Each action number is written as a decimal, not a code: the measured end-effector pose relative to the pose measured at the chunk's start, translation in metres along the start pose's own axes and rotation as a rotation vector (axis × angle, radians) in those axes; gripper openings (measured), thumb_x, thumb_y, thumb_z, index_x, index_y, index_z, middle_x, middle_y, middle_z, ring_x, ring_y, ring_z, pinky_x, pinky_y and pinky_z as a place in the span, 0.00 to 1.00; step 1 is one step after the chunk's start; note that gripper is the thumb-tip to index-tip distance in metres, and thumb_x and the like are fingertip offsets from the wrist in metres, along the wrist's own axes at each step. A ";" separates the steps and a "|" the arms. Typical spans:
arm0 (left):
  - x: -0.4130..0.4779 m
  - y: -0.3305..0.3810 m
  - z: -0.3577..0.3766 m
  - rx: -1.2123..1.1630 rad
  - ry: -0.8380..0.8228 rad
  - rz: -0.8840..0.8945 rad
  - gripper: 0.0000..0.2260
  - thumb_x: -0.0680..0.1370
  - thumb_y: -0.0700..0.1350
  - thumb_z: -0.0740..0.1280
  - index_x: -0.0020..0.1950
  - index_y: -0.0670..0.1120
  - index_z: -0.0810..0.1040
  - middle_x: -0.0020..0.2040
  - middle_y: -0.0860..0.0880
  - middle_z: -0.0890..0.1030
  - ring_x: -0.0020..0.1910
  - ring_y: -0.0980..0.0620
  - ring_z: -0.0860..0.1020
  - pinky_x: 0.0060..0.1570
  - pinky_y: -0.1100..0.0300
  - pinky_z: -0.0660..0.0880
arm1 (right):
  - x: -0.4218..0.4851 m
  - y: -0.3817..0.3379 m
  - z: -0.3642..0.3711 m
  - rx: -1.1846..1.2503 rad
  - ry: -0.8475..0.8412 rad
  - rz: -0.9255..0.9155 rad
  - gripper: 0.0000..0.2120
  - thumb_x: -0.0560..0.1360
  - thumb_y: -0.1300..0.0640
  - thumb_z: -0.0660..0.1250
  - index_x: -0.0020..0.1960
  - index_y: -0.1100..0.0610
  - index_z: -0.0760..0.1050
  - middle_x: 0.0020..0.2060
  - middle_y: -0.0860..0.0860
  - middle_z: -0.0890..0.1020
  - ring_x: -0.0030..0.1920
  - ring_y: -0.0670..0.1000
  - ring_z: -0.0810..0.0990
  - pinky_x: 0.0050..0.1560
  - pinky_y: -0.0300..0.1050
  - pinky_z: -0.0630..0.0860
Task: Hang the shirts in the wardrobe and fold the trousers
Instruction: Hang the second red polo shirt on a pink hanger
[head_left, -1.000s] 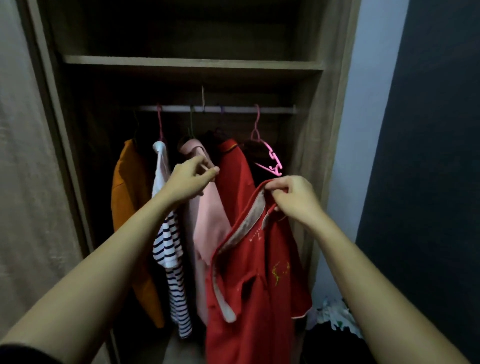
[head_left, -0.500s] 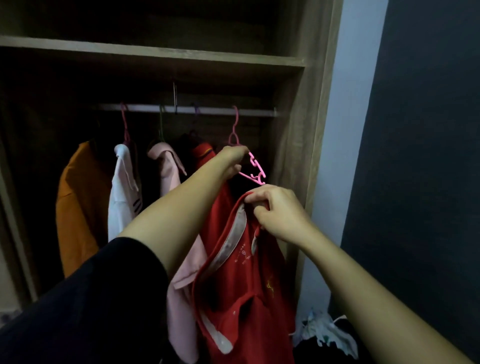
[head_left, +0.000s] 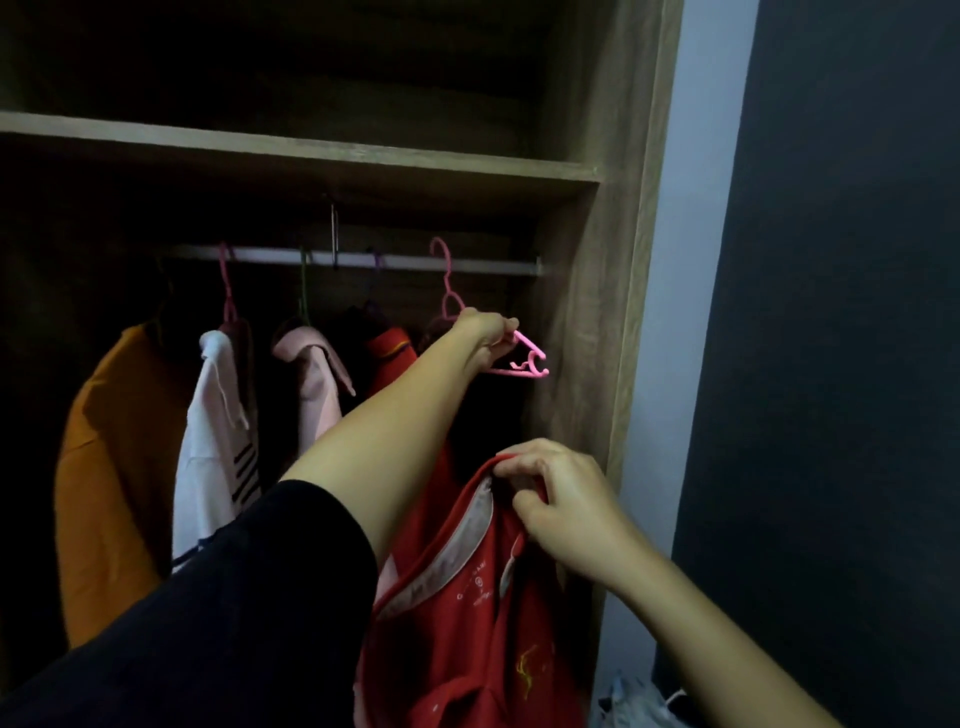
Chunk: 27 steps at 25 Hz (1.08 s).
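My left hand (head_left: 483, 338) reaches up into the wardrobe and grips an empty pink hanger (head_left: 524, 358) whose hook is over the metal rail (head_left: 405, 262) at its right end. Lower down, my right hand (head_left: 558, 499) pinches the collar of a red shirt (head_left: 478, 623) with a grey inner neckband; the shirt hangs loose below it. Several garments hang on the rail: an orange one (head_left: 109, 467), a white striped one (head_left: 213, 447), a pink one (head_left: 311, 384) and another red one (head_left: 389, 353).
A wooden shelf (head_left: 311, 156) runs above the rail. The wardrobe's right side panel (head_left: 597, 338) stands close to the pink hanger. A pale wall (head_left: 691, 260) and a dark surface (head_left: 841, 312) are on the right. Crumpled clothes (head_left: 628, 701) lie on the floor.
My left hand left the pink shirt's hanger, moved right and took hold of the empty pink hanger. My right hand kept its hold on the red shirt's collar. The view tilted up.
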<state>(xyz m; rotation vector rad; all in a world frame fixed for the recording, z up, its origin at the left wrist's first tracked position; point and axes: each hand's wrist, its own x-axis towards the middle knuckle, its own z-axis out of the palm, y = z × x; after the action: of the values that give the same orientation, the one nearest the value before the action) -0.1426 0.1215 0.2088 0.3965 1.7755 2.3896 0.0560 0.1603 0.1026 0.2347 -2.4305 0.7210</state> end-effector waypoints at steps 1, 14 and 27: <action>-0.008 0.004 -0.002 -0.016 -0.016 0.001 0.05 0.76 0.28 0.63 0.48 0.36 0.71 0.39 0.42 0.73 0.37 0.51 0.75 0.24 0.63 0.77 | -0.001 -0.001 0.003 0.006 -0.003 0.002 0.19 0.68 0.70 0.60 0.54 0.59 0.81 0.55 0.47 0.80 0.52 0.46 0.78 0.50 0.24 0.68; -0.194 0.060 -0.173 0.284 -0.103 0.007 0.17 0.72 0.26 0.53 0.53 0.41 0.72 0.32 0.46 0.72 0.26 0.51 0.78 0.27 0.60 0.78 | -0.009 -0.044 0.041 -0.096 -0.121 0.009 0.18 0.68 0.68 0.61 0.56 0.61 0.80 0.57 0.53 0.80 0.58 0.52 0.78 0.60 0.39 0.70; -0.354 -0.007 -0.373 0.629 0.046 0.241 0.22 0.60 0.71 0.70 0.47 0.60 0.84 0.23 0.50 0.70 0.21 0.56 0.67 0.20 0.65 0.64 | -0.015 -0.078 0.045 -0.222 -0.121 0.146 0.06 0.62 0.58 0.62 0.32 0.60 0.74 0.30 0.55 0.75 0.36 0.55 0.73 0.34 0.44 0.62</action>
<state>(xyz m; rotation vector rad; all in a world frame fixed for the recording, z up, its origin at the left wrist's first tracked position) 0.0870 -0.3129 0.0560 0.6556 2.6129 1.9187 0.0714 0.0706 0.0980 0.0131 -2.6389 0.5039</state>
